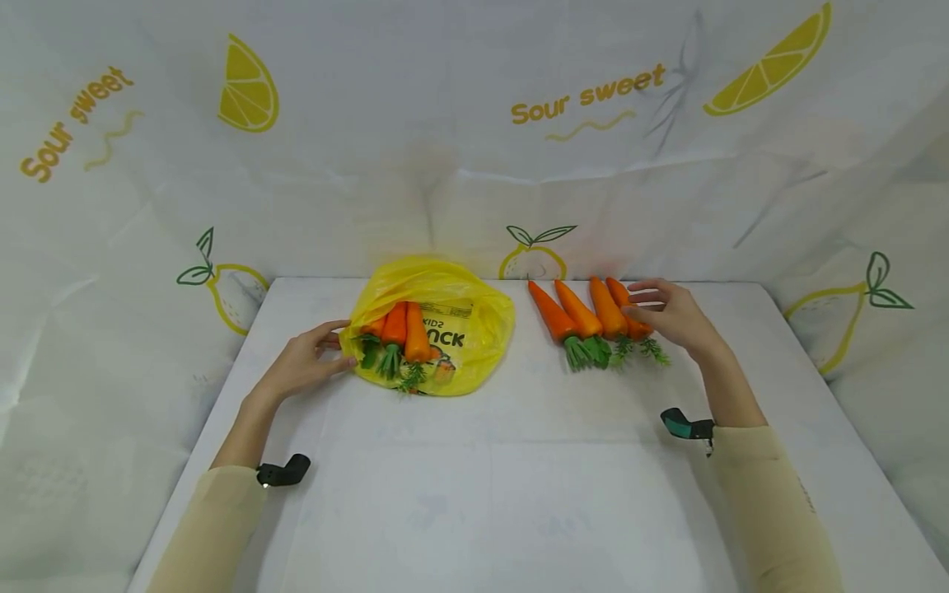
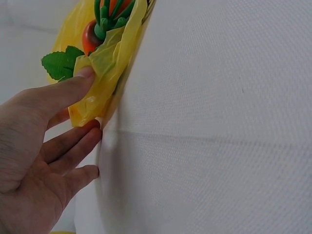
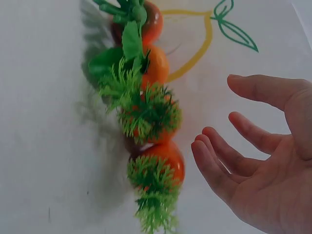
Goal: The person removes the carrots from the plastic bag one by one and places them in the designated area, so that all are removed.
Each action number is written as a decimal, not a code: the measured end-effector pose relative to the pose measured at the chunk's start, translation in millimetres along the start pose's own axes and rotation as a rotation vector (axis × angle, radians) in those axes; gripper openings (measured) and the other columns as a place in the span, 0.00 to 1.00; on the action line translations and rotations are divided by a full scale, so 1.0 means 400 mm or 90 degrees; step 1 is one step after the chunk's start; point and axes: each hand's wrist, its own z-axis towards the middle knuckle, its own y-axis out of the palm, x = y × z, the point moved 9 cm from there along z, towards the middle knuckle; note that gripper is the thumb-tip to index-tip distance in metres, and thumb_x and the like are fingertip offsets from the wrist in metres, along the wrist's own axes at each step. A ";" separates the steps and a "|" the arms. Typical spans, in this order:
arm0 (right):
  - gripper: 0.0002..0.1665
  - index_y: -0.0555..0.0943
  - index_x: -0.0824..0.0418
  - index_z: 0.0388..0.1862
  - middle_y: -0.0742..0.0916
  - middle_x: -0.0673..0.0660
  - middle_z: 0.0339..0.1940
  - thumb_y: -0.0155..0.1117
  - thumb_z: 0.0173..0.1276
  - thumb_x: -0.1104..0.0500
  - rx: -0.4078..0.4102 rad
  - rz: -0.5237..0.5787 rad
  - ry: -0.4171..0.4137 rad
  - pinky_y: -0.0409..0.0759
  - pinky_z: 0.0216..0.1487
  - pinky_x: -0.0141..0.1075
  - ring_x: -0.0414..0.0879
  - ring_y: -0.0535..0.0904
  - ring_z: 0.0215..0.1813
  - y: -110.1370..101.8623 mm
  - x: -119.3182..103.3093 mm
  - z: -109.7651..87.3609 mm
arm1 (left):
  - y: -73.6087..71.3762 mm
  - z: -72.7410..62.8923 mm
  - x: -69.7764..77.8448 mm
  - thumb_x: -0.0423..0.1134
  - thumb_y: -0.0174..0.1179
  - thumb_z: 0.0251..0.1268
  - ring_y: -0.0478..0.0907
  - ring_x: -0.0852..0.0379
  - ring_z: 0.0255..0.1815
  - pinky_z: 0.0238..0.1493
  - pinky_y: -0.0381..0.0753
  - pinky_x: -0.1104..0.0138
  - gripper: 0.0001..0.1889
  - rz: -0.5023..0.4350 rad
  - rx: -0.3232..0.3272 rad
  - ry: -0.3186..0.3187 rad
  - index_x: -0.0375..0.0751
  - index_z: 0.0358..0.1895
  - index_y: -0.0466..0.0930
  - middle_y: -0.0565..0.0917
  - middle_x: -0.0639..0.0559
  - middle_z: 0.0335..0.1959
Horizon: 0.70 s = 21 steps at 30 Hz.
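A yellow plastic bag (image 1: 474, 329) lies on the white table with three orange carrots (image 1: 404, 329) inside, their green tops at the bag's mouth. My left hand (image 1: 337, 346) pinches the bag's edge (image 2: 105, 68) between thumb and index finger; in the left wrist view the left hand (image 2: 92, 100) has its thumb lying on the yellow film. Several more carrots (image 1: 586, 317) lie in a row to the right. My right hand (image 1: 639, 301) hovers open over the rightmost carrot (image 3: 163, 161). In the right wrist view the right hand (image 3: 217, 112) has relaxed fingers, a small gap from that carrot.
A white cloth (image 1: 474, 494) covers the table. A lemon-print backdrop (image 1: 474, 165) stands behind and at both sides. Camera mounts sit on my left wrist (image 1: 285, 471) and right wrist (image 1: 685, 426).
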 end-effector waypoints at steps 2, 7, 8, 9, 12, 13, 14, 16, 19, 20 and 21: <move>0.39 0.67 0.69 0.81 0.75 0.76 0.79 0.65 0.83 0.49 -0.008 -0.001 -0.005 0.84 0.72 0.58 0.74 0.77 0.75 0.010 -0.016 0.003 | 0.000 0.000 0.002 0.43 0.73 0.72 0.84 0.33 0.66 0.78 0.74 0.36 0.39 0.001 0.001 0.001 0.36 0.81 0.69 0.87 0.31 0.63; 0.38 0.67 0.69 0.81 0.78 0.75 0.76 0.66 0.82 0.51 -0.026 0.003 -0.031 0.88 0.64 0.38 0.73 0.78 0.73 0.034 -0.062 0.010 | -0.001 0.000 0.005 0.42 0.73 0.71 0.84 0.33 0.66 0.78 0.74 0.36 0.38 0.005 0.002 0.002 0.35 0.80 0.69 0.87 0.30 0.63; 0.38 0.67 0.69 0.80 0.78 0.75 0.75 0.66 0.82 0.51 -0.030 0.006 -0.036 0.87 0.60 0.32 0.73 0.78 0.73 0.038 -0.071 0.011 | -0.001 0.000 0.006 0.42 0.73 0.71 0.84 0.33 0.66 0.78 0.74 0.36 0.38 0.006 0.001 0.002 0.35 0.80 0.69 0.87 0.30 0.63; 0.38 0.68 0.69 0.80 0.79 0.75 0.75 0.66 0.81 0.51 -0.033 0.009 -0.041 0.85 0.57 0.28 0.72 0.79 0.72 0.043 -0.080 0.013 | -0.002 0.000 0.006 0.42 0.73 0.71 0.84 0.33 0.66 0.78 0.74 0.36 0.38 0.006 0.001 0.000 0.35 0.80 0.69 0.87 0.30 0.63; 0.36 0.69 0.67 0.79 0.80 0.73 0.74 0.67 0.81 0.51 -0.037 0.012 -0.053 0.82 0.53 0.23 0.70 0.79 0.72 0.056 -0.106 0.018 | -0.002 -0.001 0.005 0.42 0.73 0.71 0.84 0.32 0.67 0.78 0.74 0.36 0.38 0.005 0.001 -0.003 0.36 0.80 0.69 0.87 0.30 0.63; 0.36 0.69 0.66 0.79 0.80 0.72 0.74 0.67 0.81 0.51 -0.037 0.012 -0.055 0.81 0.53 0.22 0.69 0.79 0.72 0.060 -0.115 0.019 | -0.002 -0.002 0.005 0.42 0.73 0.71 0.84 0.33 0.67 0.78 0.74 0.36 0.38 0.005 0.001 -0.004 0.36 0.80 0.69 0.87 0.30 0.63; 0.35 0.70 0.65 0.78 0.81 0.71 0.74 0.67 0.80 0.51 -0.038 0.016 -0.060 0.81 0.53 0.23 0.68 0.80 0.72 0.063 -0.124 0.020 | -0.002 -0.002 0.004 0.42 0.73 0.71 0.84 0.33 0.67 0.78 0.74 0.36 0.38 0.005 0.001 -0.006 0.36 0.80 0.69 0.87 0.31 0.63; 0.34 0.71 0.64 0.78 0.81 0.71 0.73 0.67 0.80 0.53 -0.039 0.020 -0.075 0.83 0.55 0.24 0.68 0.80 0.71 0.071 -0.145 0.023 | -0.002 -0.002 0.003 0.42 0.73 0.71 0.84 0.33 0.67 0.78 0.74 0.36 0.38 0.004 0.002 -0.007 0.36 0.80 0.69 0.87 0.31 0.63; 0.32 0.72 0.65 0.76 0.82 0.72 0.73 0.67 0.80 0.56 -0.050 0.033 -0.101 0.86 0.60 0.31 0.68 0.81 0.71 0.089 -0.184 0.022 | -0.002 -0.002 0.001 0.43 0.73 0.72 0.84 0.33 0.67 0.78 0.74 0.36 0.39 0.000 0.001 -0.007 0.37 0.81 0.69 0.87 0.31 0.63; 0.31 0.72 0.66 0.76 0.81 0.73 0.73 0.67 0.80 0.57 -0.056 0.041 -0.112 0.87 0.63 0.36 0.68 0.81 0.71 0.097 -0.198 0.022 | -0.002 -0.002 0.000 0.43 0.73 0.72 0.84 0.33 0.67 0.78 0.74 0.36 0.39 -0.001 0.001 -0.006 0.37 0.81 0.69 0.86 0.31 0.63; 0.30 0.73 0.66 0.75 0.81 0.73 0.73 0.68 0.80 0.58 -0.061 0.044 -0.123 0.88 0.66 0.42 0.69 0.81 0.71 0.105 -0.213 0.022 | -0.002 -0.002 0.000 0.43 0.73 0.72 0.84 0.33 0.67 0.78 0.74 0.36 0.39 -0.002 0.001 -0.005 0.37 0.81 0.69 0.86 0.31 0.64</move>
